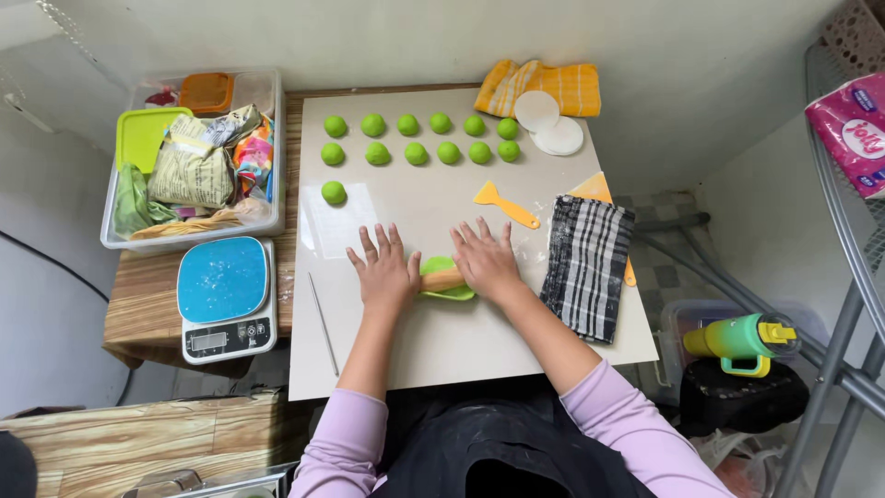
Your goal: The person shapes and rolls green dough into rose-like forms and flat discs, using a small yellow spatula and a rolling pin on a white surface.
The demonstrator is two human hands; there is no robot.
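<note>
At 6 o'clock on the board [387, 341], left hand [385, 274] and right hand [486, 261], flat and open-fingered, press the rolling pin [441, 280] over green dough [444, 268]; even pressure likely keeps thickness uniform.

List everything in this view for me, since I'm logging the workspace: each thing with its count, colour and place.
dough balls: thirteen, green, in rows at the far side of the board
board: one, pale beige, on the wooden table
flattened dough: one, green, under the rolling pin
rolling pin: one, wooden, between the hands
scraper: one, orange, right of centre
checked cloth: one, black and white, board's right edge
round discs: two, white, far right corner
striped cloth: one, orange, behind the board
scale: one, blue top, left of the board
storage tub: one, clear, far left, full of packets
bottle: one, green and yellow, lower right
left hand: flat on the pin
right hand: flat on the pin
</note>
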